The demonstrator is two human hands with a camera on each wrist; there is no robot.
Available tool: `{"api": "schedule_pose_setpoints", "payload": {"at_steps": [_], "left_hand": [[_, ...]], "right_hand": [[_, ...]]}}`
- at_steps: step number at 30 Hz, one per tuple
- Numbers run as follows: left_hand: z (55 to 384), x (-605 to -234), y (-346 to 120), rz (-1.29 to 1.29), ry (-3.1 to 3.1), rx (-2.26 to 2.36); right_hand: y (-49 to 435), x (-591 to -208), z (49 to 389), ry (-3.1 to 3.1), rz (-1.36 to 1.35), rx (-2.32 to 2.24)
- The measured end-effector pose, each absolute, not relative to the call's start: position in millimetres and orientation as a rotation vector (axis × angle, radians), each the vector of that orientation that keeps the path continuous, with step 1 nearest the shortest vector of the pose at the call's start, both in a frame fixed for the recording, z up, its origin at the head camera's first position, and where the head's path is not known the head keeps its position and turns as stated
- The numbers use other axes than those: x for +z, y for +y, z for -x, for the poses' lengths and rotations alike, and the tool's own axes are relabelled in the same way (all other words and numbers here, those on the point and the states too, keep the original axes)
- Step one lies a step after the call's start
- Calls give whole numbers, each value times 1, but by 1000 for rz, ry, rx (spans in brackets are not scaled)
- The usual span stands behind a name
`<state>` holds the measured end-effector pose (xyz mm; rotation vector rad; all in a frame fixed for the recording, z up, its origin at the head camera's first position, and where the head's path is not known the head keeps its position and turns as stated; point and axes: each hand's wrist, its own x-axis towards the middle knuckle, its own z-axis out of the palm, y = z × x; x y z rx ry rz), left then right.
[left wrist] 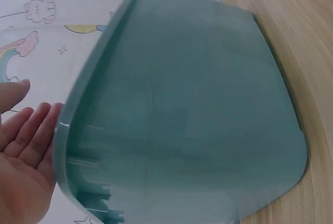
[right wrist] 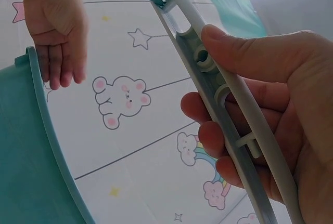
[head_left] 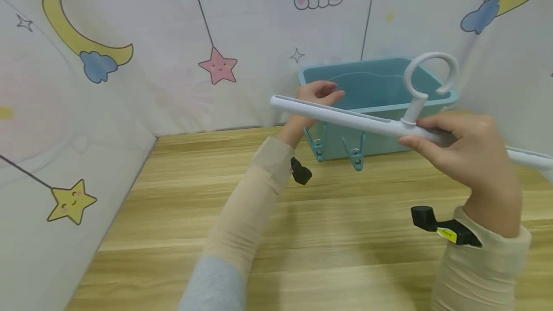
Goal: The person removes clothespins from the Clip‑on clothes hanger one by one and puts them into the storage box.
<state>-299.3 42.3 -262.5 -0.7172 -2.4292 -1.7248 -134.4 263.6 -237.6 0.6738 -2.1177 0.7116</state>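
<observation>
1. Background: white backdrop [head_left: 173,85] printed with moons, stars and a bear; wood-grain tabletop [head_left: 173,181] in front of it.
2. A teal bin [head_left: 380,145] stands on the tabletop near the backdrop, rim uppermost.
3. A white hanger [head_left: 337,116] is held above the tabletop, in front of the bin in the head view, its hook [head_left: 414,109] pointing up. Teal clips [head_left: 356,157] hang below its bar.
4. Right hand [head_left: 468,145]: clamped on the hanger beside the base of the hook; thumb on one side, fingers curled round the other.
5. Left hand [head_left: 317,94]: holds nothing; fingers extended, thumb apart, just beside the bin's rim. Whether it touches the rim cannot be told.
6. The hands are apart from each other. Beige sleeves [head_left: 268,172] cover both forearms.
</observation>
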Motion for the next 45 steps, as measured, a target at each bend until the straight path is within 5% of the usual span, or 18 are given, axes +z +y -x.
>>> {"api": "schedule_pose_setpoints", "payload": {"at_steps": [45], "left_hand": [[209, -286, -28, 1226, -1753, -2336]], "right_hand": [[265, -241, 137, -2106, -643, 777]]}}
